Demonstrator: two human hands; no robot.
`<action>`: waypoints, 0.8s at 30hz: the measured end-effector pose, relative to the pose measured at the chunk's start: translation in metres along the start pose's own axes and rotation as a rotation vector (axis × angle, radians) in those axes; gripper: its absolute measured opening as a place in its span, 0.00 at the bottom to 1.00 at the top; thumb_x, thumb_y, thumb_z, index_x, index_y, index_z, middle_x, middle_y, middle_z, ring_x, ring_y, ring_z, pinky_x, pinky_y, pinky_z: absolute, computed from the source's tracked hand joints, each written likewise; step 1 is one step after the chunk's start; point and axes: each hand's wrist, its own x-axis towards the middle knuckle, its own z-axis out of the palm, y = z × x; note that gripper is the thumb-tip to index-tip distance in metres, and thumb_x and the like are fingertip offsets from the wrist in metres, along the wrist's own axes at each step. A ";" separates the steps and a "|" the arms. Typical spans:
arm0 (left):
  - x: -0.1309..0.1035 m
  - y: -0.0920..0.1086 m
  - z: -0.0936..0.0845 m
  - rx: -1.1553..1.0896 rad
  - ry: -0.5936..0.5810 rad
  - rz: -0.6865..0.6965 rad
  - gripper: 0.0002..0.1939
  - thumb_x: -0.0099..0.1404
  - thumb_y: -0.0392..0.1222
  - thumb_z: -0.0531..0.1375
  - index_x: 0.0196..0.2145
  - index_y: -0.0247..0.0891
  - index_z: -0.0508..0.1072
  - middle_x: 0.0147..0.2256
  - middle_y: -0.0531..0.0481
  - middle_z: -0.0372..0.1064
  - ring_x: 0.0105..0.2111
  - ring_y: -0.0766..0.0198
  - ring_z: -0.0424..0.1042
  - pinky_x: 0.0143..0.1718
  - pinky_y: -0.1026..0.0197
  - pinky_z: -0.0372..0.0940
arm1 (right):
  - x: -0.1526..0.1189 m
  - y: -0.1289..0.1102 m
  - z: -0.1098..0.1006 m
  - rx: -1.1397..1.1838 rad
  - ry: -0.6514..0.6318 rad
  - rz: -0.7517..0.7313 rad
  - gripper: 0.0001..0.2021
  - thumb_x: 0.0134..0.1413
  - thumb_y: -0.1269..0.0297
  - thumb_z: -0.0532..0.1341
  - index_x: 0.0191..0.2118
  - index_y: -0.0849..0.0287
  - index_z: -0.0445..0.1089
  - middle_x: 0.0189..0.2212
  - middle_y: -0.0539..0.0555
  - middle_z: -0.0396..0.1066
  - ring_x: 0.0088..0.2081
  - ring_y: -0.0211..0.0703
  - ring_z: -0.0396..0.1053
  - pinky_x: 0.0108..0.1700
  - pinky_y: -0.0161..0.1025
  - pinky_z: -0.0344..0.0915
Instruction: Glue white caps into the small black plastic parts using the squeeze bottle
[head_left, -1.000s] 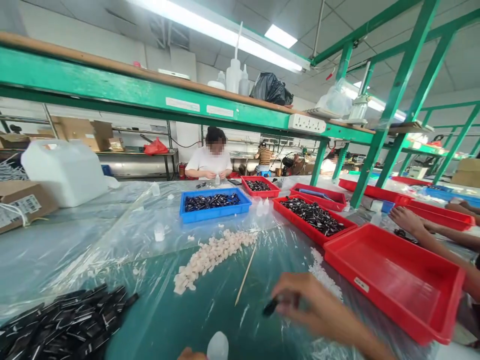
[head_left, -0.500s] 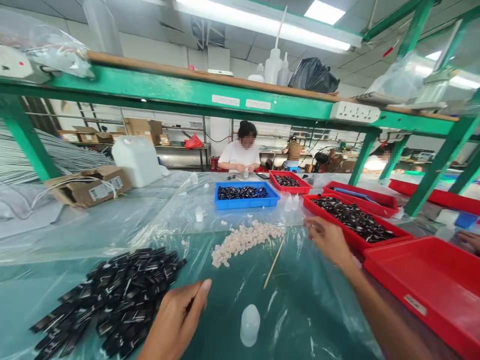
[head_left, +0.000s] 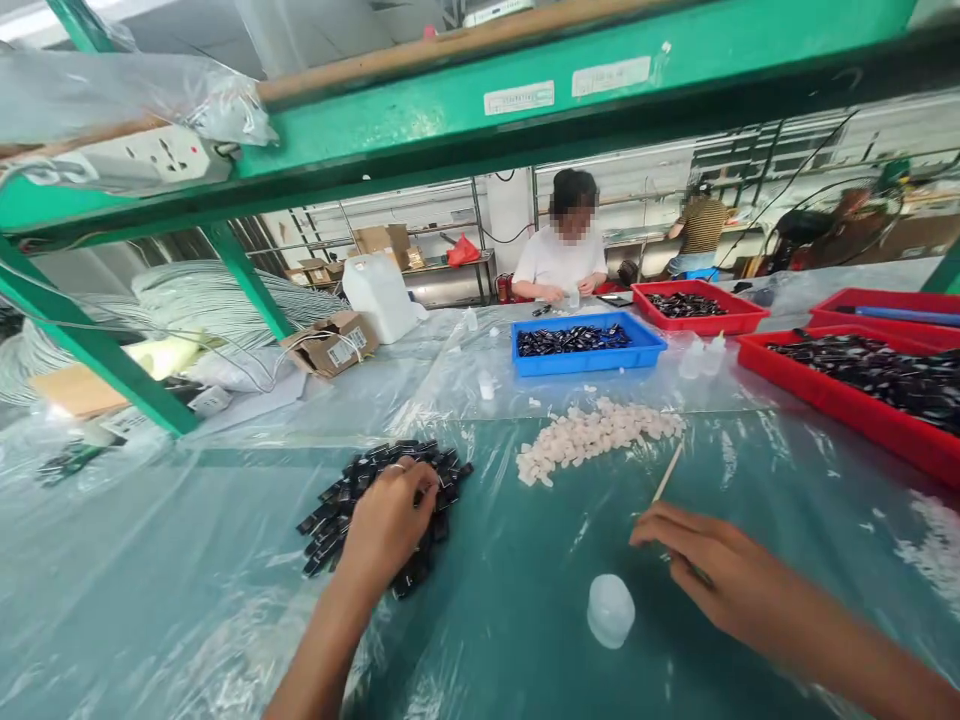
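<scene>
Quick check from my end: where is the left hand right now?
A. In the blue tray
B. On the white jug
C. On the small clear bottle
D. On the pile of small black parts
D: the left hand lies on the pile of small black parts, well short of the blue tray.

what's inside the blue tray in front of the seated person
The blue tray holds a shallow layer of small glossy black parts. Its floor beneath them is covered, so anything under the parts cannot be seen.
</scene>
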 end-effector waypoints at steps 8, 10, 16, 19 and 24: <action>0.004 -0.015 0.010 0.008 -0.118 0.078 0.03 0.73 0.32 0.68 0.44 0.34 0.79 0.49 0.46 0.78 0.53 0.51 0.78 0.58 0.41 0.73 | -0.001 -0.033 -0.002 0.302 -0.202 0.079 0.24 0.56 0.63 0.68 0.58 0.40 0.75 0.57 0.48 0.76 0.42 0.43 0.78 0.44 0.36 0.76; 0.003 -0.007 0.011 -0.066 -0.076 0.122 0.02 0.75 0.31 0.66 0.43 0.34 0.78 0.46 0.47 0.78 0.51 0.52 0.78 0.57 0.42 0.73 | 0.002 -0.050 0.002 0.389 -0.199 0.123 0.24 0.50 0.64 0.71 0.54 0.44 0.77 0.58 0.48 0.75 0.46 0.44 0.77 0.48 0.36 0.74; -0.026 0.041 0.004 -0.549 -0.008 0.412 0.07 0.84 0.41 0.50 0.47 0.42 0.68 0.38 0.52 0.77 0.35 0.63 0.79 0.37 0.62 0.78 | 0.003 -0.065 0.006 0.597 -0.132 0.255 0.19 0.55 0.52 0.70 0.54 0.42 0.77 0.55 0.49 0.78 0.57 0.52 0.75 0.54 0.40 0.74; -0.047 0.063 0.009 -0.710 0.068 0.519 0.07 0.84 0.38 0.51 0.53 0.48 0.65 0.42 0.53 0.78 0.35 0.67 0.81 0.39 0.68 0.78 | -0.006 -0.059 -0.004 0.475 -0.004 0.249 0.22 0.57 0.49 0.70 0.57 0.40 0.77 0.55 0.49 0.78 0.53 0.50 0.78 0.55 0.41 0.76; -0.063 0.067 0.013 -0.735 0.187 0.702 0.19 0.80 0.32 0.57 0.62 0.52 0.70 0.49 0.50 0.78 0.46 0.63 0.79 0.46 0.68 0.73 | -0.022 -0.058 -0.012 0.106 0.260 0.086 0.20 0.62 0.51 0.70 0.58 0.36 0.72 0.51 0.44 0.81 0.49 0.44 0.82 0.45 0.32 0.80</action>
